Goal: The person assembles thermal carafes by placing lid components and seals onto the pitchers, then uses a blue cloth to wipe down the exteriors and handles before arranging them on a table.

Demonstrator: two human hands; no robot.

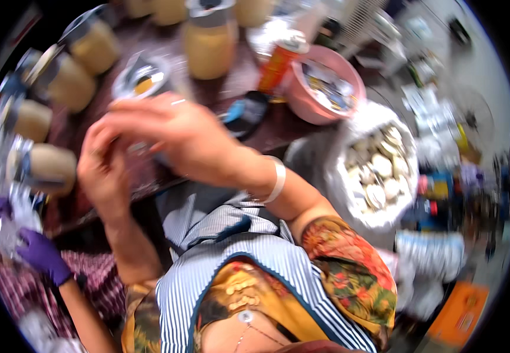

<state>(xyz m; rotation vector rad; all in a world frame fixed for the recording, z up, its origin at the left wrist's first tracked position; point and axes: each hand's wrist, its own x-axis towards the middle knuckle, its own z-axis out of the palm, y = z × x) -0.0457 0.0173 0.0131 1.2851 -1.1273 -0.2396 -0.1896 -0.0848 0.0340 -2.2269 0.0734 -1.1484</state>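
My left hand (103, 173) and my right hand (175, 132) are raised together over the near edge of the dark red table (219, 97), both smeared by motion. The right hand's fingers stretch leftward across the tips of the left fingers, and I see nothing held in it. The left fingers point upward and are partly covered, so whether they hold anything cannot be made out. Just beyond my hands stands an uncovered container (140, 73) with clear film and something yellow at its mouth. A round black lid or dish (246, 115) with a blue patch lies right of my hands.
Several jars of pale tan contents (211, 50) line the table's back and left. An orange can (278, 65) stands by a pink basin (325, 85) of scraps. A white sack (349, 176) holds round pale lids (381, 165). At lower left, a person's purple-gloved hand (43, 256) holds clear plastic.
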